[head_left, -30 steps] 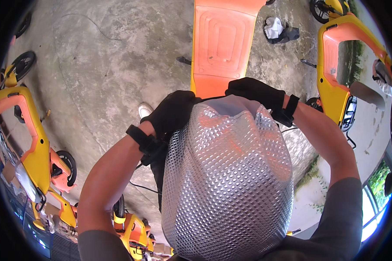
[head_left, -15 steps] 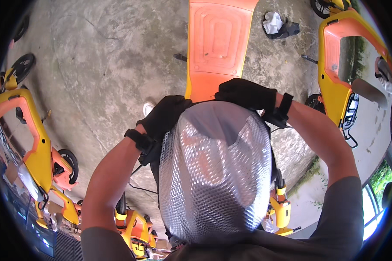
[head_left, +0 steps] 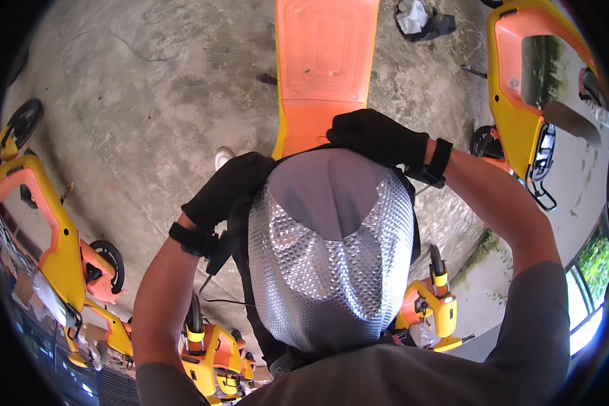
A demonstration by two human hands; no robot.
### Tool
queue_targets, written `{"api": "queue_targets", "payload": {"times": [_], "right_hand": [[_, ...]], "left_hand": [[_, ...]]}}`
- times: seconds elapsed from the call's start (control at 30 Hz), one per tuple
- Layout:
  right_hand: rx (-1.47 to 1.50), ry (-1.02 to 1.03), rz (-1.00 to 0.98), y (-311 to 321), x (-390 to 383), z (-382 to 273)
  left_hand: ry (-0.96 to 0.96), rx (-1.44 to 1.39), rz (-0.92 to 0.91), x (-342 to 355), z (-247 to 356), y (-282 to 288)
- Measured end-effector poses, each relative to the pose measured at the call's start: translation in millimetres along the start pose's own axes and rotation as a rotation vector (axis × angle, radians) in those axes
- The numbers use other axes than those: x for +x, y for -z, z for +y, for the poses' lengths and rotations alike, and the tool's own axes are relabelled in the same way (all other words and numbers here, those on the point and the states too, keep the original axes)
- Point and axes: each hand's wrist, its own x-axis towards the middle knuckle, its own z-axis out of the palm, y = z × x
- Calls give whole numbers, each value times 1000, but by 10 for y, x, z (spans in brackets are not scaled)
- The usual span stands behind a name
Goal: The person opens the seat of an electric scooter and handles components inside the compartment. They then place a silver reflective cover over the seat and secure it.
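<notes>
A cover [head_left: 318, 271] lined with shiny, dimpled silver foil hangs just in front of me, with a smooth grey panel at its far end and a black edge around it. My left hand [head_left: 230, 186], in a black glove, is closed on the black edge at the far left. My right hand [head_left: 379, 139], gloved the same way, pinches the edge at the far right. The fingertips of both are largely hidden. Beyond the cover stretches the orange footboard [head_left: 325, 61] of a yellow scooter, whose nearer part is covered from sight.
Yellow-and-orange scooter bodies stand at the left [head_left: 54, 237] and right [head_left: 517, 108]. More scooters [head_left: 216, 358] show near my body. A dark bag with white material [head_left: 416, 19] lies on the concrete floor [head_left: 149, 122]. A black cable [head_left: 223, 300] hangs by my left wrist.
My left hand has moved left and slightly nearer along the edge, my right hand slightly farther out. The cover is spread wider at its far end, showing more of the grey panel.
</notes>
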Motion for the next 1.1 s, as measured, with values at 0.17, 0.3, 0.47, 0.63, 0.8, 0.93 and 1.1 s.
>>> {"api": "queue_targets", "payload": {"times": [0.17,0.3,0.47,0.63,0.8,0.93,1.1], "right_hand": [[-14,-185,-66,19,-30,-152],[453,-237,299,204,-533,-380],[149,-327,311,55,-1352,-445],[-22,-477,455,-275,-1289,-827],[43,-347,634,-522,-1350,-785],[189,-351,677,-553,-1363,-797],[194,-424,600,-477,-1311,-698]], "left_hand": [[31,56,153,56,-55,-113],[-47,104,189,117,-193,-68],[-50,89,193,92,-151,-59],[-18,-1,188,118,-153,-67],[8,28,197,108,-151,-55],[-24,102,180,98,-154,-22],[-30,35,122,95,-147,-12]]}}
